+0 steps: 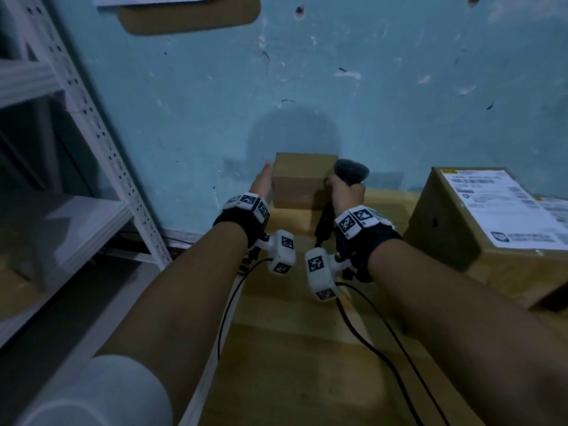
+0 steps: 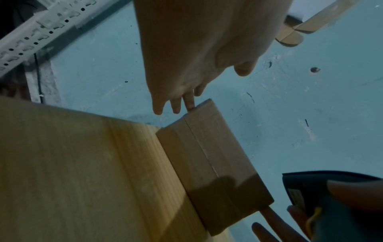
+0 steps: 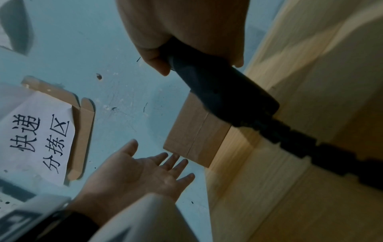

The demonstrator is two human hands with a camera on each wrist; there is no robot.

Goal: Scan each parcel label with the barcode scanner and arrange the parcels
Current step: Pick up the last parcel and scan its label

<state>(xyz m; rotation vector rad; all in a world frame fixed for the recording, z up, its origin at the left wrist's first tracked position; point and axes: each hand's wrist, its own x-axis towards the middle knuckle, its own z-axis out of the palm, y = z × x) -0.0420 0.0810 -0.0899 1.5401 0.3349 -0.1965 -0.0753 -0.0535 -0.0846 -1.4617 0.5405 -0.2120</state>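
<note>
A small plain cardboard parcel [image 1: 302,179] stands on the wooden table [image 1: 292,348] against the blue wall. My left hand [image 1: 262,179] is beside its left end with straight, spread fingers [image 2: 176,104]; one fingertip seems to touch the parcel's [image 2: 211,163] top corner. My right hand [image 1: 344,195] grips the handle of the black barcode scanner [image 1: 350,172] just right of this parcel. The right wrist view shows the scanner handle [image 3: 223,91], the open left palm [image 3: 149,167] and the parcel [image 3: 196,139]. A larger parcel [image 1: 455,235] with a white label [image 1: 498,204] sits at the right.
A white perforated metal rack [image 1: 92,133] stands left of the table. A cardboard-backed paper sign [image 3: 37,135] hangs on the wall above. Black cables [image 1: 384,327] trail from the wrist cameras across the table. The large parcel bounds the right side.
</note>
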